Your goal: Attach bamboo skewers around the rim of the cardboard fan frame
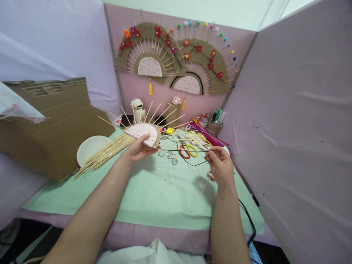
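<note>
My right hand (222, 165) pinches a black cord (202, 151), stretched straight; left hand (139, 148) grips the fan (141, 132) over the surface (167, 198), thumb on top. Can't see the cord's fixing; a hard pull could slip it or twist the fan. Slack by the scissors (180, 151) might snag. Beyond, splayed sticks (156, 113) could bend if bumped.

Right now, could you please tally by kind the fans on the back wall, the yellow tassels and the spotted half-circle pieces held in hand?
Wall fans: 2
Yellow tassels: 2
Spotted half-circle piece in the left hand: 1
Total: 5
</note>
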{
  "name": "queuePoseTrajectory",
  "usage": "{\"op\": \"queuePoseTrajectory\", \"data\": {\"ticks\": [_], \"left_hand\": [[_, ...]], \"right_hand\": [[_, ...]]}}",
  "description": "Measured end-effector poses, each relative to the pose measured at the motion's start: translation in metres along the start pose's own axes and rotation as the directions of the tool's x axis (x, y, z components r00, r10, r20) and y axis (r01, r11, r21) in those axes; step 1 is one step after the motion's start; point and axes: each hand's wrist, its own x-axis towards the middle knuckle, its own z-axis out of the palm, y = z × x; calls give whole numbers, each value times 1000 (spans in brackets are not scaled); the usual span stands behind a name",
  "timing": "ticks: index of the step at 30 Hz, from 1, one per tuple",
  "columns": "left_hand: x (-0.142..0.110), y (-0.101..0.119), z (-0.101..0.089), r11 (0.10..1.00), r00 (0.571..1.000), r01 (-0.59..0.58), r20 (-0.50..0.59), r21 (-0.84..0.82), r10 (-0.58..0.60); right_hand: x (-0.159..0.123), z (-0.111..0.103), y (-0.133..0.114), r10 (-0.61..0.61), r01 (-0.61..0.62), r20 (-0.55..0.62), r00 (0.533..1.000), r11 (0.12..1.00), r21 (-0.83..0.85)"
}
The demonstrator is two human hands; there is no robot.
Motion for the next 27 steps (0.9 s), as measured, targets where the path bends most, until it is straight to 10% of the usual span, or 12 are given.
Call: {"op": "queuePoseTrajectory", "data": {"ticks": [7, 20, 27], "left_hand": [[-14, -11, 16, 986, 988, 152, 37, -70, -150], [-47, -34, 55, 915, 841, 403, 392, 3, -372], [-46, -36, 55, 910, 855, 409, 376, -69, -356]], "right_hand": [[14, 4, 12, 229, -229, -46, 972, 973, 22], [46, 40, 44, 246, -253, -74, 966, 960, -115], [44, 31, 61, 158, -185, -104, 982, 908, -375]]}}
